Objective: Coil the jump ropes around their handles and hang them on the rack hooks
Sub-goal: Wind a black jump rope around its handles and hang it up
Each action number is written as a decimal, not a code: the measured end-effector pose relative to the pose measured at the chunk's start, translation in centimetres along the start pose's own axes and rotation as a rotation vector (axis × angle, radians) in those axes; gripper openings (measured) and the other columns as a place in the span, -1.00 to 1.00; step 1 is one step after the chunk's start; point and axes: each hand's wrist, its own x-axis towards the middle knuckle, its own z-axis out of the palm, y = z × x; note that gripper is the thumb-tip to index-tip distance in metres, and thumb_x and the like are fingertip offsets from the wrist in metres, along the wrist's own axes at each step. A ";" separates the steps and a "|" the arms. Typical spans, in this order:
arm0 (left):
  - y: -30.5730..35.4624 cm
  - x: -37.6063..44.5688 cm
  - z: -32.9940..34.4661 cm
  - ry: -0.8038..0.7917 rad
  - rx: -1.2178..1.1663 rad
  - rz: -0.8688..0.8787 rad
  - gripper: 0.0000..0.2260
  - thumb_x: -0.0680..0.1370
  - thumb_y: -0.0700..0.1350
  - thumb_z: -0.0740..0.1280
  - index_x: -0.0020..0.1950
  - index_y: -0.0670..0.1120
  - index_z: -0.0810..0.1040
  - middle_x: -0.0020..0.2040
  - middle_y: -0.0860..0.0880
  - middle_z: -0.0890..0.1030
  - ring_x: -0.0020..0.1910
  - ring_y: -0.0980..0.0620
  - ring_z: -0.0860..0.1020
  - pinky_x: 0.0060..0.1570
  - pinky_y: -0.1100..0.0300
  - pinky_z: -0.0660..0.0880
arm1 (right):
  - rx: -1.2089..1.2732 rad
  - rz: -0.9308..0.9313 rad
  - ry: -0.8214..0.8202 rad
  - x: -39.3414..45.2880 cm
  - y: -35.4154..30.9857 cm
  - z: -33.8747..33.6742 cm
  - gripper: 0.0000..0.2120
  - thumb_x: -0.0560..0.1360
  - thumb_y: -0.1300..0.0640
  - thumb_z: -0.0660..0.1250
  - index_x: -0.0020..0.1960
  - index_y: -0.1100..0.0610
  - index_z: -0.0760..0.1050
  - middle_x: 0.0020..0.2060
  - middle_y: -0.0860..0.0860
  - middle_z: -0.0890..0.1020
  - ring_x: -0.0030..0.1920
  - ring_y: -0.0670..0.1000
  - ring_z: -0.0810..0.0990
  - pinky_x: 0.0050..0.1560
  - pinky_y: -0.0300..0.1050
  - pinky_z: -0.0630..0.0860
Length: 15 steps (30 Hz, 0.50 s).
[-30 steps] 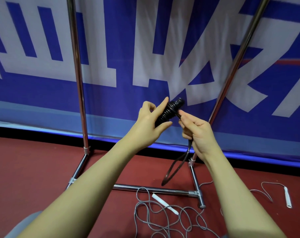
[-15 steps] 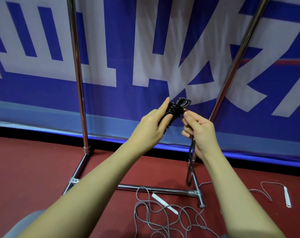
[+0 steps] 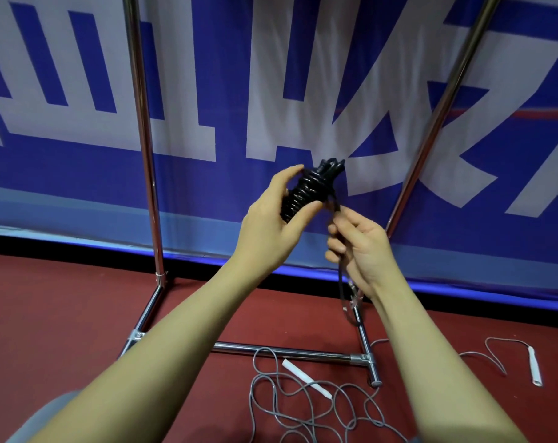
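Observation:
A black jump rope (image 3: 306, 190) is coiled in tight turns around its handles. My left hand (image 3: 277, 219) grips the bundle from the left, thumb across its lower end. Just right of it and a little lower, my right hand (image 3: 357, 247) pinches the rope's loose tail (image 3: 343, 292), which hangs down below my fist. Behind my hands stand the two chrome uprights of the rack (image 3: 143, 155). Its hooks are out of view.
A grey jump rope (image 3: 306, 401) lies tangled on the red floor by the rack's base bar (image 3: 287, 350), with one white handle (image 3: 306, 377) in the tangle and another white handle (image 3: 535, 366) far right. A blue and white banner (image 3: 79, 187) fills the background.
My right hand has dropped lower and pulled the tail down and to the right, away from the top of the bundle. The hanging loop has shortened. My left hand has shifted its grip.

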 end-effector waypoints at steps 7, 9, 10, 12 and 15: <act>0.1 -0.2 0.2 -0.114 -0.134 -0.144 -0.45 0.41 -0.04 0.53 0.33 0.14 0.41 -0.25 0.15 0.51 -0.30 0.15 0.49 -0.27 0.26 0.43 | 0.020 -0.008 -0.048 0.1 0.0 -0.6 -0.61 0.44 0.16 0.26 0.27 0.11 0.50 -0.43 -0.07 0.35 -0.51 -0.16 0.19 -0.57 -0.32 0.16; -0.1 -0.2 0.2 -0.123 -0.088 -0.136 -0.45 0.39 -0.06 0.54 0.31 0.16 0.43 -0.23 0.21 0.52 -0.30 0.22 0.49 -0.23 0.28 0.44 | 0.020 0.007 -0.052 0.0 0.1 -0.7 -0.59 0.46 0.18 0.25 0.31 0.11 0.47 -0.42 -0.07 0.33 -0.51 -0.15 0.18 -0.56 -0.32 0.17; -0.2 -0.1 0.2 -0.123 -0.088 -0.125 -0.49 0.42 -0.08 0.52 0.31 0.15 0.44 -0.19 0.22 0.51 -0.29 0.23 0.50 -0.20 0.27 0.45 | 0.021 0.014 -0.052 0.0 0.1 -0.7 -0.58 0.47 0.20 0.24 0.33 0.12 0.46 -0.42 -0.06 0.31 -0.51 -0.15 0.18 -0.56 -0.32 0.17; -0.4 0.1 0.1 -0.117 -0.033 -0.106 -0.51 0.48 -0.08 0.47 0.37 0.11 0.42 -0.06 0.17 0.40 -0.19 0.13 0.51 -0.06 0.15 0.51 | 0.018 0.019 -0.056 -0.1 0.1 -0.7 -0.64 0.50 0.22 0.22 0.28 0.12 0.49 -0.41 -0.06 0.30 -0.50 -0.15 0.18 -0.55 -0.32 0.16; -0.4 0.3 0.0 -0.100 0.205 -0.055 -0.45 0.52 0.01 0.41 0.48 0.00 0.34 -0.04 0.05 0.31 -0.08 0.03 0.45 0.06 0.04 0.49 | 0.031 0.033 -0.074 -0.2 -0.1 -0.5 -0.69 0.52 0.23 0.20 0.22 0.09 0.53 -0.40 -0.06 0.33 -0.49 -0.14 0.19 -0.53 -0.30 0.18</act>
